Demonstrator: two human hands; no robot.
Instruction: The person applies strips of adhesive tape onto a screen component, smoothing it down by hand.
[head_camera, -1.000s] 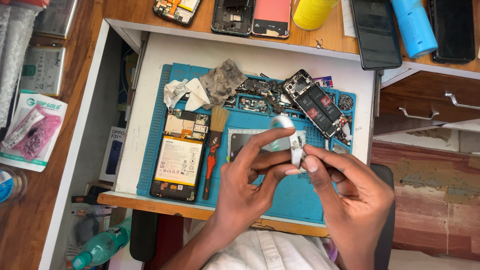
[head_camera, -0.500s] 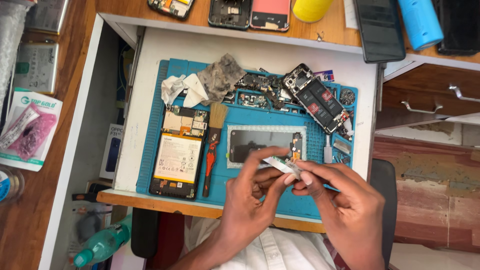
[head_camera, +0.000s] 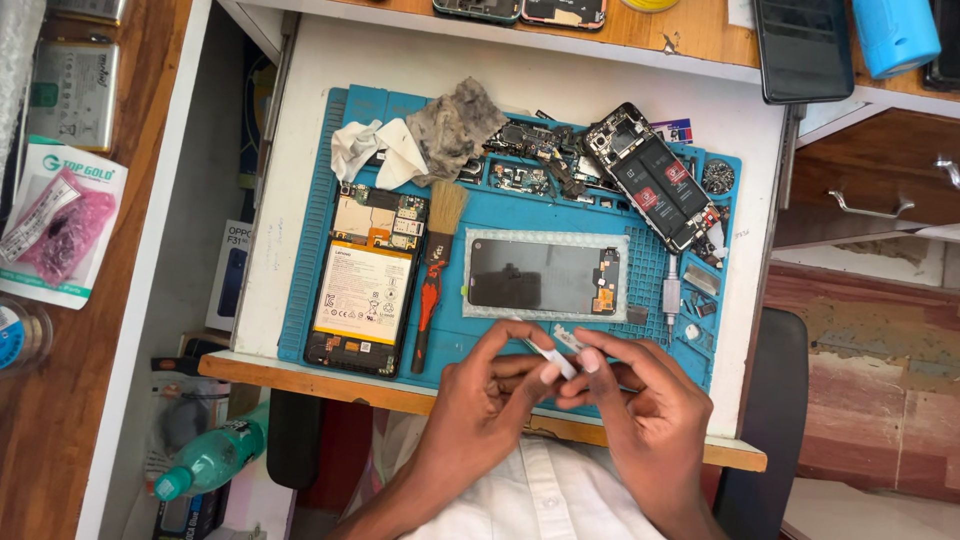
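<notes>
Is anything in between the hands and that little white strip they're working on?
No. The left hand and the right hand both pinch the small white strip directly with their fingertips, just above the near edge of the blue mat. Nothing visible sits between fingers and strip.

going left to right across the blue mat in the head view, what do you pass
opened phone with its battery showing → brush with the orange handle → screen panel lying flat → small metal tool. Nearer the person, the left hand and right hand pinch a small white strip.
</notes>
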